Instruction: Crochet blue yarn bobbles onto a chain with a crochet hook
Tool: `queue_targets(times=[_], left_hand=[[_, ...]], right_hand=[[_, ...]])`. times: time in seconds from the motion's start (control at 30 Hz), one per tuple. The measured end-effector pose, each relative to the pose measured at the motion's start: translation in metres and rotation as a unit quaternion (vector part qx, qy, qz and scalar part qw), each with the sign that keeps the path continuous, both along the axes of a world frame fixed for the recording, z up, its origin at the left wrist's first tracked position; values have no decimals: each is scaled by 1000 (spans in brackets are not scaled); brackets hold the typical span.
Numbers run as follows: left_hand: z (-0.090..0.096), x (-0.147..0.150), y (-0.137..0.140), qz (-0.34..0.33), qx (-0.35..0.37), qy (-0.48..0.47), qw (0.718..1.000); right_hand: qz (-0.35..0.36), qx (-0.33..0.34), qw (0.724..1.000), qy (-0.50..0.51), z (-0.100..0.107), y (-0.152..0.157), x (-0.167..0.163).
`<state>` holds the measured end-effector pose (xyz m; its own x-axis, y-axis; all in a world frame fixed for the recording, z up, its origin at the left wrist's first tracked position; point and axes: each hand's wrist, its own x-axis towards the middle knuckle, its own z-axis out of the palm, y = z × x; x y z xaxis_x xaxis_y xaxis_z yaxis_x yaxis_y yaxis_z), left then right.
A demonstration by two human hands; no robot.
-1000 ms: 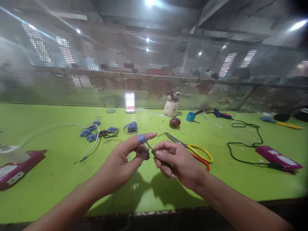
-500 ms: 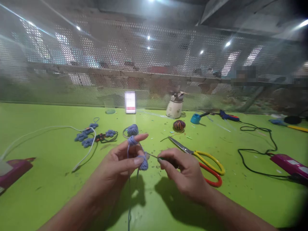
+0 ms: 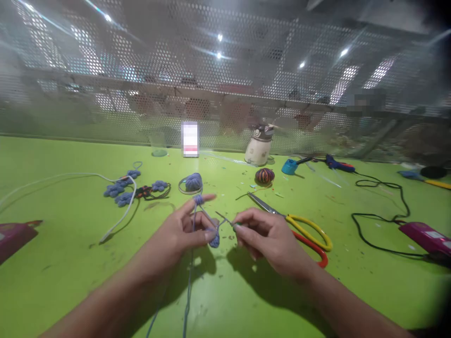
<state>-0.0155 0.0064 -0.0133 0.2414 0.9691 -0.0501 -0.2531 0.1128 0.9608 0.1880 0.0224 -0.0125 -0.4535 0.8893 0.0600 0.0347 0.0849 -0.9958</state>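
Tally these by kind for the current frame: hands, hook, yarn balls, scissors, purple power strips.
Hands: 2
Hook: 1
Yarn balls: 2
Pair of scissors: 1
Purple power strips: 2
Total: 8

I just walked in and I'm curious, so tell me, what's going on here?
A person is working yarn by hand over a green table. The left hand pinches a small blue-purple yarn piece, with a strand wrapped around its raised index finger. The right hand holds a thin tool pointed toward the piece. Scissors and a striped yarn ball lie on the table beyond.
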Motion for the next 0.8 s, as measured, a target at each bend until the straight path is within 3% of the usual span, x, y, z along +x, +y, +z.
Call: queue_targets(times=[0.1,0.17,0.27,0.33,0.37,0.4,0.43,0.53,0.6,0.7,0.8], left_hand=[[3,2,-1,13,54,97,994],[2,5,-5,53,123,214,968],[-6,11,-15,108,264,385,878],[-13,13,-19,130,347,436,820],[-14,13,-19,135,364,440,810],[-14,13,-18,136,355,429,819],[-13,12,-16,132,322,401,847],[-5,7,-7,73,147,243,956],[-1,4,-1,29,69,170,983],[-2,4,-3,41,88,253,963],[-7,11,-12,111,212,381,893]], right_hand=[[14,-37,999,-23,0,4,-1],[21,-62,997,-31,0,5,-2],[17,-95,995,-25,-3,5,-5],[6,-112,994,-1,-6,4,-8],[-1,-119,993,16,-8,3,-9],[-6,-123,992,35,-9,2,-11],[-10,-123,991,51,-10,2,-11],[4,-94,994,57,-10,-1,-11],[27,-79,996,27,-8,-2,-11],[27,-102,994,-9,-10,-1,-12],[-20,-140,989,32,-16,1,-17]])
